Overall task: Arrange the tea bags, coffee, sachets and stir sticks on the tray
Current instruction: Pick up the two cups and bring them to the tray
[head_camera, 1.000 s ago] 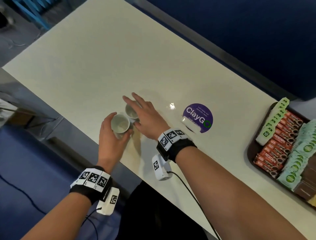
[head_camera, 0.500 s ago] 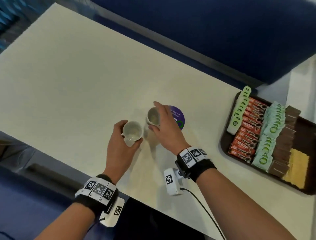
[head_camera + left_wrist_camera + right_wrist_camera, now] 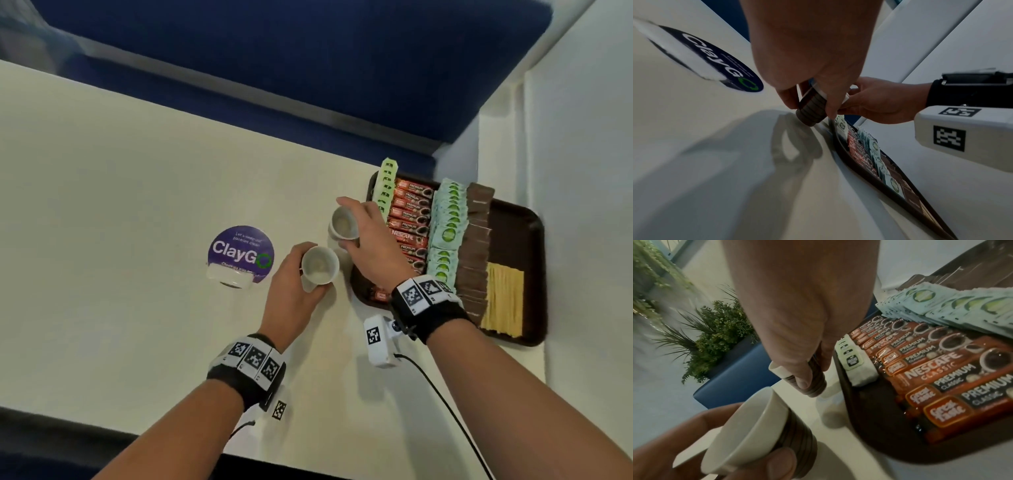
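A dark brown tray (image 3: 513,222) sits at the table's right end. It holds rows of tea bags (image 3: 387,185), red Nescafe coffee sticks (image 3: 411,219), green sachets (image 3: 447,229), brown sachets (image 3: 474,246) and pale stir sticks (image 3: 503,301). My right hand (image 3: 356,222) grips a small white cup with a brown ribbed base (image 3: 812,381) right at the tray's left rim, beside the tea bags (image 3: 855,366). My left hand (image 3: 308,272) grips a matching cup (image 3: 320,265) just left of the tray, slightly above the table in the left wrist view.
A round purple ClayGo sticker (image 3: 241,250) lies on the cream table (image 3: 120,205) left of the hands. A blue bench (image 3: 308,68) runs behind the table and a white wall (image 3: 582,171) stands right of the tray. Potted plants (image 3: 715,329) show in the right wrist view.
Both hands have carried their cups to the right, past the sticker, up to the tray's left edge. The head view has swung right, and the whole tray shows now.
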`<action>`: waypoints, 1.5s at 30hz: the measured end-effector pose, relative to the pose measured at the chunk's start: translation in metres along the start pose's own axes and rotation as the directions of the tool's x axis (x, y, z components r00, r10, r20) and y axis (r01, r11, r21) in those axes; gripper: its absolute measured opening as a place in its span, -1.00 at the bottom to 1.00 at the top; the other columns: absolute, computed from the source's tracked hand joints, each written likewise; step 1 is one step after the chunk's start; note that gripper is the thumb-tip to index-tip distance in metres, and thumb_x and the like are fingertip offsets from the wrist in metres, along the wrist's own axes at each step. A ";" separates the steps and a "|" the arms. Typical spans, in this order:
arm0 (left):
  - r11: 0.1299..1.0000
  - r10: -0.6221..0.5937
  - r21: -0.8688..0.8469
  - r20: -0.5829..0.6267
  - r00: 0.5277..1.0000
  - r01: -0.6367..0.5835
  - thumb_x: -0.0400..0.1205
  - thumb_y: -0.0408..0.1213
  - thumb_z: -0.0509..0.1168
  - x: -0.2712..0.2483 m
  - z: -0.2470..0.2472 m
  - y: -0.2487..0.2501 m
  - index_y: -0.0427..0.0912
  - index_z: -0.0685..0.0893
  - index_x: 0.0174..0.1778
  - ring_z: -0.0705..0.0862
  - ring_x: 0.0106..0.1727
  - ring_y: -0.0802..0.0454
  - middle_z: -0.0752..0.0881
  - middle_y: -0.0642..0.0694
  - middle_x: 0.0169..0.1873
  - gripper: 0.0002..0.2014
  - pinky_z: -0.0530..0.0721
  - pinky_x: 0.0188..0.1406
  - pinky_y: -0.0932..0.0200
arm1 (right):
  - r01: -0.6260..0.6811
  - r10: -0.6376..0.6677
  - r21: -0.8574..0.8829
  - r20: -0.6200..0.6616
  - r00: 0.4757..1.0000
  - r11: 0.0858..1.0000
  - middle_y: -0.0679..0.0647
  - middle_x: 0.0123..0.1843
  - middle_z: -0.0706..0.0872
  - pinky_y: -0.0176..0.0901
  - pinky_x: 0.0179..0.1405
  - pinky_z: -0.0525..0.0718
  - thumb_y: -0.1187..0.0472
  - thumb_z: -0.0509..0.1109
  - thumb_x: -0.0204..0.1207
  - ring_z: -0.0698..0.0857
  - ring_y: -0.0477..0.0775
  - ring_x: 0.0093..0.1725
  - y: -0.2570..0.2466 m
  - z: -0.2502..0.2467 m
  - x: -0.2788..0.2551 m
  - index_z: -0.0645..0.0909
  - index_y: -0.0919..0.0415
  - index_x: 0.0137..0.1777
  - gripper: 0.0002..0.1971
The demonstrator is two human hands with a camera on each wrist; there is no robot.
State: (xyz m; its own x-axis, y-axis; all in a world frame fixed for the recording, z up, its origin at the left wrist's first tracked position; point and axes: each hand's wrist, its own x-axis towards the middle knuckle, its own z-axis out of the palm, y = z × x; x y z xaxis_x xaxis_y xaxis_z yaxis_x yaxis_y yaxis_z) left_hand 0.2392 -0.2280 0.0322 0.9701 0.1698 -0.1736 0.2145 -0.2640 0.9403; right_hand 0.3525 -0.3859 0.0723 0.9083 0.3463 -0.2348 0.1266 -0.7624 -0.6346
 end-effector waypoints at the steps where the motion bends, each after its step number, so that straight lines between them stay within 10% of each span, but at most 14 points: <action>1: 1.000 -0.006 0.001 0.008 1.000 0.006 0.58 -0.36 0.63 0.003 0.005 0.001 0.20 0.59 0.32 0.75 0.18 0.30 0.77 0.27 0.17 -0.47 0.60 0.07 0.52 | -0.003 0.003 -0.004 0.003 1.000 1.000 0.09 0.60 0.39 -0.15 0.47 0.47 0.39 0.50 0.68 0.56 0.16 0.52 0.004 -0.002 0.001 0.31 -0.09 0.78 -0.23; 45: 1.000 -0.019 -0.015 0.063 0.998 0.020 0.59 -0.23 0.68 0.029 0.025 -0.006 0.26 0.56 0.33 0.76 0.20 0.27 0.79 0.26 0.20 -0.46 0.67 0.09 0.44 | 0.032 -0.022 -0.100 0.102 0.995 0.994 0.06 0.66 0.37 -0.07 0.43 0.63 0.46 0.43 0.70 0.59 0.18 0.52 0.012 -0.008 0.023 0.14 -0.16 0.86 -0.12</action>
State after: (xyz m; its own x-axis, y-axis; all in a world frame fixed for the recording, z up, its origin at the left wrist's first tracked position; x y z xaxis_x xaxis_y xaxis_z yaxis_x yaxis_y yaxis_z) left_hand 0.2687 -0.2454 0.0138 0.9711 0.1146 -0.2092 0.2318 -0.2467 0.9410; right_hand 0.3778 -0.3917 0.0649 0.8598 0.4170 -0.2948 0.1951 -0.8017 -0.5650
